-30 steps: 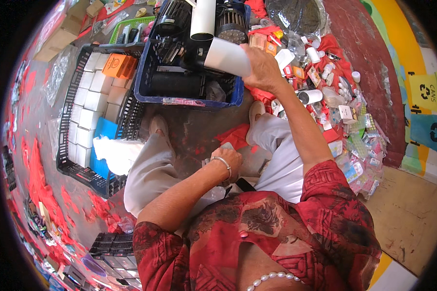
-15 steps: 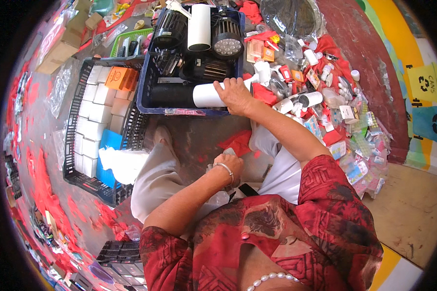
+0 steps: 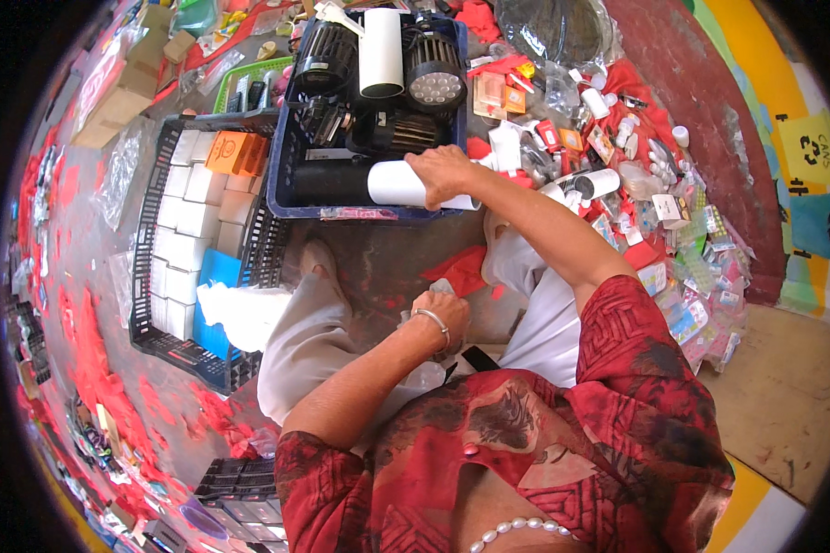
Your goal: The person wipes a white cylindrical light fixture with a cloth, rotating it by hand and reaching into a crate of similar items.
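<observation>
My right hand (image 3: 441, 175) is closed over the top of a white cylindrical lamp (image 3: 395, 184). The lamp lies lengthwise along the near side of a dark blue plastic crate (image 3: 364, 214), beside a black cylinder (image 3: 327, 183). Other lamps share the crate: an upright white tube-shaped lamp (image 3: 381, 55), a black spotlight (image 3: 435, 85) with a round cluster of lenses, and another black ribbed one (image 3: 326, 60). Between my knees, my left hand (image 3: 441, 318) is closed around crumpled clear plastic (image 3: 424, 376), with a bit poking out above the fist.
Left of the blue crate stands a black crate (image 3: 148, 324) of small white boxes and an orange box (image 3: 235, 152). A pile of mixed small goods (image 3: 609, 175) spreads at the right. A green basket (image 3: 240, 81) and a cardboard box (image 3: 124, 88) stand at the far left.
My right hand has shifted its hold on the white lamp, fingers now reaching further down its near side. The whole view has moved slightly. My left hand keeps its grip.
</observation>
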Tool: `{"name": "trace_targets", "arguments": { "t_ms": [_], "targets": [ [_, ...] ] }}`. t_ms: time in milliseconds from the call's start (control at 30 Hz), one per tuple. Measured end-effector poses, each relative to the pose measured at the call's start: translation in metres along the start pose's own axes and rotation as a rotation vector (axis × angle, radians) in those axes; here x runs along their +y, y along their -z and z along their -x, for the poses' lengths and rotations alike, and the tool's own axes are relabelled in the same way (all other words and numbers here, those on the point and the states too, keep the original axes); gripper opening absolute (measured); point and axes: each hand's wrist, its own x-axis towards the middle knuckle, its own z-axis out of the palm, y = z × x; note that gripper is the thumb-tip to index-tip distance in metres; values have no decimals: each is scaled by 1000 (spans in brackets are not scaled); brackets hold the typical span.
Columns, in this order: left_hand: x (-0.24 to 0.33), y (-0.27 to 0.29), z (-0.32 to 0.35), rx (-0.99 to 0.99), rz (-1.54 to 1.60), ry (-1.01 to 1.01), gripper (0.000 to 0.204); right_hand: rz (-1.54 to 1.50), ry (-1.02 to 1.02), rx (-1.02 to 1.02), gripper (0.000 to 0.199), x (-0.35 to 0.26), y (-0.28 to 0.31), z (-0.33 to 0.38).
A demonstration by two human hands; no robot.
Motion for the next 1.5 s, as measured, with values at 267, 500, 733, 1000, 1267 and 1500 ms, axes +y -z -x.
{"name": "trace_targets", "arguments": {
  "t_ms": [267, 500, 733, 1000, 1267, 1500],
  "targets": [
    [2, 0, -2, 54, 25, 11, 33, 205, -36, 149, 65, -11, -22, -2],
    [3, -12, -7, 57, -27, 34, 35, 298, -111, 281, 64, -15, -32, 8],
    [11, 0, -5, -1, -73, 28, 34, 490, -183, 587, 56, -32, -58, 17],
    [2, -11, -15, -50, -83, 3, 26, 89, 48, 269, 58, 1, -10, 23],
    [8, 12, -1, -112, -125, -21, 20, 364, 57, 419, 55, -15, -38, 19],
    [3, 6, 0, -98, -14, 10, 27, 276, 51, 257, 57, -20, -38, -20]
  ]
}}
